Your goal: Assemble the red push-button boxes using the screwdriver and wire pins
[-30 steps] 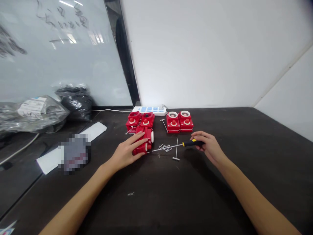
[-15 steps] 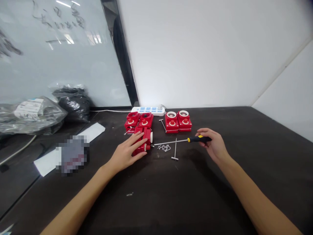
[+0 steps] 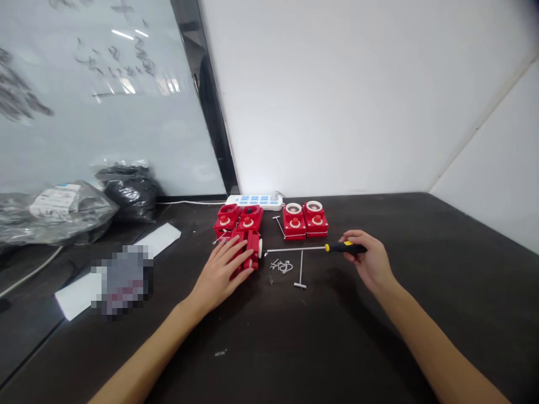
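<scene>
On the dark table, my left hand (image 3: 221, 275) lies over a red alarm box (image 3: 253, 244) turned on its side, fingers spread across its top and thumb along the near edge. The hand covers much of the box. My right hand (image 3: 368, 255) grips the black and yellow handle of a screwdriver (image 3: 297, 248). Its shaft runs level to the left, and the tip is close to the box's white ring, beside a tiny silver piece; contact cannot be made out. Small loose screws and clips (image 3: 281, 266) lie below the shaft, near a T-shaped metal rod (image 3: 300, 275).
Two red alarm boxes with white rings (image 3: 305, 220) stand at the back, and two more with dark openings (image 3: 238, 217) stand left. Behind is a white power strip (image 3: 255, 201). Plastic-wrapped bundles (image 3: 126, 182) and a white strip (image 3: 166, 238) lie left.
The view has tilted up slightly, so the table sits lower in the picture. The screwdriver's shaft has levelled, its tip a little farther back. My left hand stays on the red alarm box.
</scene>
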`<state>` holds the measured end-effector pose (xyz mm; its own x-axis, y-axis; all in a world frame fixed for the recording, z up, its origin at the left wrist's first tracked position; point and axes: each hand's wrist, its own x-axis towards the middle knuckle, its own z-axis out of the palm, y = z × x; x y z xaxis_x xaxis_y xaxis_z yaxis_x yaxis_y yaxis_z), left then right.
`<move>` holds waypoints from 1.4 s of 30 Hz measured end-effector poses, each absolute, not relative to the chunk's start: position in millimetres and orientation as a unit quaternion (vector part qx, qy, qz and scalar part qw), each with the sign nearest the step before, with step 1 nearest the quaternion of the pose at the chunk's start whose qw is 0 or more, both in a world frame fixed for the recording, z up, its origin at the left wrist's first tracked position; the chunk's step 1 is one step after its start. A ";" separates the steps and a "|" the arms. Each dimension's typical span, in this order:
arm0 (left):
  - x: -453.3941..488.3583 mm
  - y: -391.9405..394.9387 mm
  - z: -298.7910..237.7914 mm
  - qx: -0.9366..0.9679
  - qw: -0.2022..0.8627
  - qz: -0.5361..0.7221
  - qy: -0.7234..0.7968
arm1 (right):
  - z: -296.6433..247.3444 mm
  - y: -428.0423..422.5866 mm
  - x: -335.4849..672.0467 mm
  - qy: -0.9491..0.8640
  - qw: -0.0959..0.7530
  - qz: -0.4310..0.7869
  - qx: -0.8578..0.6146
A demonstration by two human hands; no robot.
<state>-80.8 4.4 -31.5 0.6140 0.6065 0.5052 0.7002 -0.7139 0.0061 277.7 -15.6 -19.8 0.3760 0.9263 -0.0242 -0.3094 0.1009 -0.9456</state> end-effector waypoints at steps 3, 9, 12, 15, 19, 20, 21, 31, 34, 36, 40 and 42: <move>-77.5 2.8 -28.6 -0.890 0.092 -0.260 -0.363 | -20.2 -15.2 278.2 -0.317 0.681 0.452 -0.482; -55.7 -0.2 -11.0 -0.864 0.002 -0.305 -0.401 | -20.3 -13.4 281.4 -0.299 0.698 0.455 -0.465; -39.8 4.0 -3.7 -0.854 -0.074 -0.307 -0.414 | -19.8 -13.7 280.8 -0.293 0.698 0.461 -0.463; -28.3 11.2 -1.4 -0.849 -0.109 -0.323 -0.403 | -19.5 -14.7 279.5 -0.293 0.699 0.463 -0.459; -26.6 16.5 3.9 -0.864 -0.102 -0.301 -0.390 | -19.0 -14.5 283.8 -0.286 0.709 0.447 -0.464; -27.7 16.5 6.8 -0.867 -0.099 -0.288 -0.395 | -19.1 -13.9 286.2 -0.282 0.714 0.439 -0.467; -28.8 16.3 10.3 -0.870 -0.097 -0.272 -0.399 | -19.3 -13.0 288.9 -0.278 0.720 0.429 -0.470; 15.1 43.4 39.3 -0.954 0.004 0.015 -0.300 | -26.9 -6.4 295.7 -0.298 0.733 0.310 -0.527; 31.9 55.3 33.2 -0.951 0.023 0.055 -0.303 | -29.8 -5.2 296.2 -0.309 0.728 0.284 -0.542; 38.6 60.6 28.4 -0.948 0.039 0.070 -0.308 | -31.7 -4.2 297.3 -0.317 0.725 0.267 -0.550; 44.5 65.3 21.1 -0.947 0.054 0.092 -0.303 | -32.3 -3.6 297.2 -0.319 0.716 0.271 -0.559; 45.5 66.0 16.9 -0.948 0.052 0.097 -0.299 | -31.0 -4.5 295.5 -0.313 0.714 0.285 -0.558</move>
<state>45.5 66.0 16.9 0.8026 0.5764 -0.1536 0.5563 -0.8162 -0.1559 295.5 -4.5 -31.0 0.6419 0.7561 0.1275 -0.0582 0.2138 -0.9751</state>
